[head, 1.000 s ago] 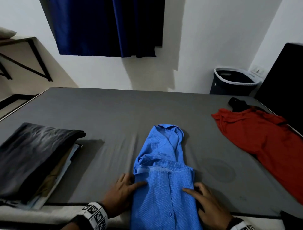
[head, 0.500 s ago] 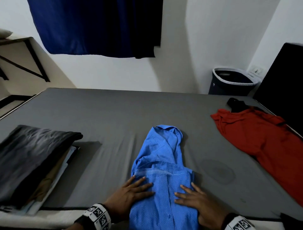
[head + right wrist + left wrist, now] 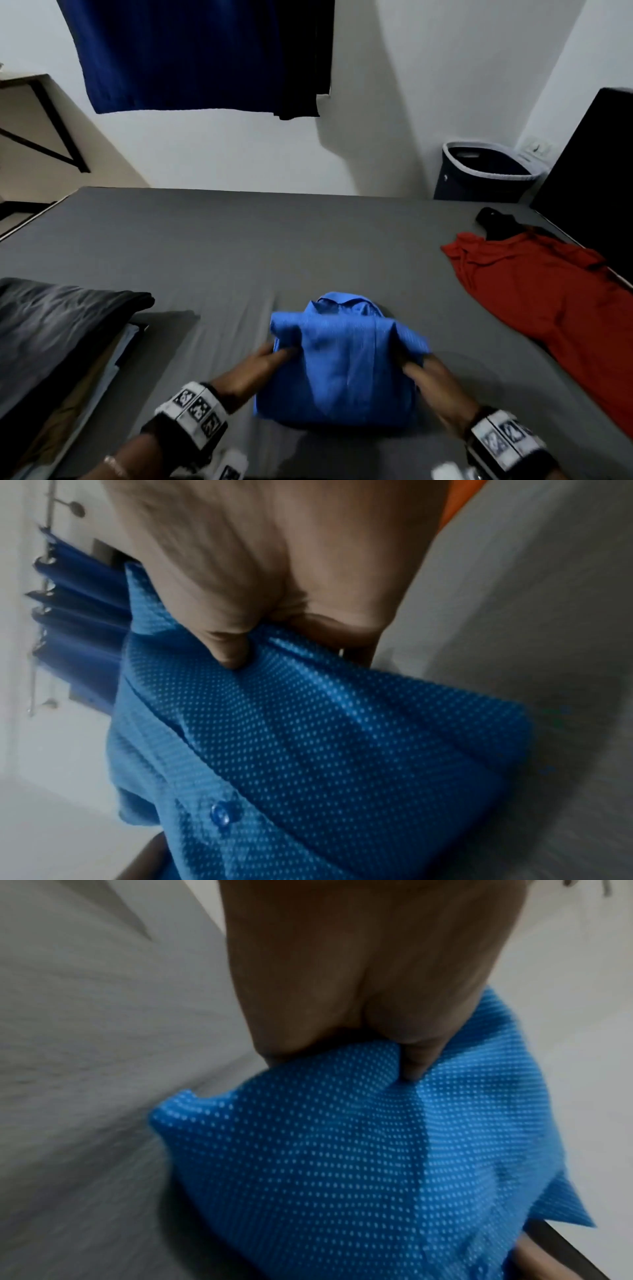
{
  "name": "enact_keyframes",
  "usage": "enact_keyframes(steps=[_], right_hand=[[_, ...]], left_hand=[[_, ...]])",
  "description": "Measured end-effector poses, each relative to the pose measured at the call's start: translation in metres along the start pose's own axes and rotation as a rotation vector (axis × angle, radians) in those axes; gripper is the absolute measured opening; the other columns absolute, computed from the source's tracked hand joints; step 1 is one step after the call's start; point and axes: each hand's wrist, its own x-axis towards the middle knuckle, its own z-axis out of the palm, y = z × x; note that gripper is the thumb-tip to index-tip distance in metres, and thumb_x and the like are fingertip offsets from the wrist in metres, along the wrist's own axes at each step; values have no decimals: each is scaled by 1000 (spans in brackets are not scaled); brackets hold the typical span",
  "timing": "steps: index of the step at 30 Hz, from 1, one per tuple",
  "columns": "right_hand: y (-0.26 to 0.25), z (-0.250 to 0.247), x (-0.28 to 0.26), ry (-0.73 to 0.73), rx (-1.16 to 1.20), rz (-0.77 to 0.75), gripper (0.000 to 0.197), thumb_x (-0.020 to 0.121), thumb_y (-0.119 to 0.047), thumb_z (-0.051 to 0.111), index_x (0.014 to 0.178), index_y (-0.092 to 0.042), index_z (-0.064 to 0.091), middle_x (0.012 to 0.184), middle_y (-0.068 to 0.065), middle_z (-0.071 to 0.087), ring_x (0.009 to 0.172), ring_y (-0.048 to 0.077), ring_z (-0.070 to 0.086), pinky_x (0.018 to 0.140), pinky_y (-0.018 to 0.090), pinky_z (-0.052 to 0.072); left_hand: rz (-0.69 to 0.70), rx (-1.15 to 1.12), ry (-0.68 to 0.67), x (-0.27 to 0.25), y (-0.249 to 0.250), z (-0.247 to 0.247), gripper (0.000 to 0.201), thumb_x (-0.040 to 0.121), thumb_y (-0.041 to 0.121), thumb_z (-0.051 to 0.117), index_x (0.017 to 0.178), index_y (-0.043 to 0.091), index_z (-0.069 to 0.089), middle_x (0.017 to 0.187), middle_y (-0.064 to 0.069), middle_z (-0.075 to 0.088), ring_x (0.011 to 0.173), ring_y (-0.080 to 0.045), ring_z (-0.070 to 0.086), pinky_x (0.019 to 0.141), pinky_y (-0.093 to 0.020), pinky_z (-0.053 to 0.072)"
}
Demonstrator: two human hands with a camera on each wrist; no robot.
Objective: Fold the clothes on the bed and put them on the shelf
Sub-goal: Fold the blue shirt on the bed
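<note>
A blue dotted shirt (image 3: 342,359) lies on the grey bed (image 3: 239,240) near the front edge, its lower part lifted and doubled over toward the collar. My left hand (image 3: 263,363) pinches its left edge, seen close up as blue dotted cloth (image 3: 325,1150) under my left hand (image 3: 342,1001). My right hand (image 3: 424,373) grips the right edge; in the right wrist view my right hand (image 3: 274,588) holds the shirt (image 3: 308,737) by the buttoned placket. A red garment (image 3: 548,298) is spread out at the right side of the bed.
A stack of folded clothes (image 3: 51,342) with a dark item on top sits at the left. A small black item (image 3: 493,219) lies above the red garment. A laundry basket (image 3: 489,171) stands beyond the bed. A wall shelf bracket (image 3: 41,120) is far left, under a blue curtain (image 3: 205,51).
Both hands went from lying flat on the shirt to gripping its sides. The shirt's near part has been lifted and folded up toward the collar, making it shorter.
</note>
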Motion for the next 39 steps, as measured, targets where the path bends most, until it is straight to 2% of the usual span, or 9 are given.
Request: enact_keyframes(steps=[2, 5, 11, 18, 21, 25, 27, 34, 39], right_hand=[[-15, 12, 40, 26, 113, 14, 20, 98, -17, 54, 103, -5, 69, 100, 10, 75, 97, 24, 70, 89, 39, 54], [-8, 19, 93, 134, 127, 99, 26, 98, -24, 56, 109, -4, 68, 104, 14, 73, 98, 29, 69, 89, 42, 54], [43, 20, 130, 197, -16, 159, 11, 92, -6, 62, 97, -1, 69, 103, 23, 71, 96, 34, 67, 88, 46, 52], [56, 17, 138, 305, -139, 19, 16, 91, -11, 64, 88, 4, 60, 79, 13, 66, 72, 21, 56, 69, 45, 49], [47, 19, 134, 280, -249, 35, 17, 90, -15, 66, 95, 0, 57, 86, 13, 66, 78, 23, 59, 72, 41, 49], [31, 21, 109, 378, -748, -337, 36, 86, -26, 62, 118, -11, 54, 117, 10, 60, 106, 29, 56, 91, 39, 47], [31, 31, 92, 283, -1054, -514, 55, 84, -35, 47, 135, -15, 50, 141, 8, 48, 130, 30, 45, 106, 48, 38], [51, 59, 107, -112, -1378, -312, 74, 84, -51, 12, 156, -31, 9, 162, -12, -5, 151, 22, -3, 115, 46, -12], [53, 58, 110, -156, -1354, -288, 75, 82, -56, -1, 154, -36, -5, 161, -15, -17, 148, 17, -20, 116, 48, -14]], left_hand=[[-61, -73, 82, 40, 10, 0, 23, 98, 16, 54, 119, 11, 61, 113, -10, 72, 103, -19, 69, 84, -27, 57], [-98, -58, 154, 97, 6, -13, 29, 97, 11, 57, 124, 2, 60, 114, -17, 70, 105, -30, 67, 92, -40, 55], [-75, 197, 149, 147, -57, -40, 73, 57, 48, 77, 116, 6, 65, 110, -11, 72, 106, -29, 67, 98, -51, 50], [62, 366, 203, 150, -73, -49, 60, 69, 54, 68, 115, 16, 64, 108, 0, 72, 103, -21, 67, 95, -50, 51], [-5, 608, 244, 142, -46, -34, 51, 83, 40, 69, 124, 11, 56, 117, -5, 66, 107, -24, 62, 94, -33, 46], [295, 1064, 454, 121, -18, -14, 60, 90, 51, 45, 131, 8, 52, 122, -16, 57, 108, -38, 59, 90, -42, 48], [456, 1229, 390, 112, -19, 10, 61, 87, 53, 39, 130, 14, 57, 127, -12, 59, 111, -35, 60, 91, -46, 52], [207, 1361, 103, 126, -70, 46, 70, 91, 58, 30, 149, 20, 40, 158, -2, 31, 145, -27, 31, 115, -61, 19], [206, 1403, 73, 134, -74, 45, 79, 84, 62, -3, 156, 29, -5, 162, 7, -16, 149, -19, -17, 117, -57, -9]])
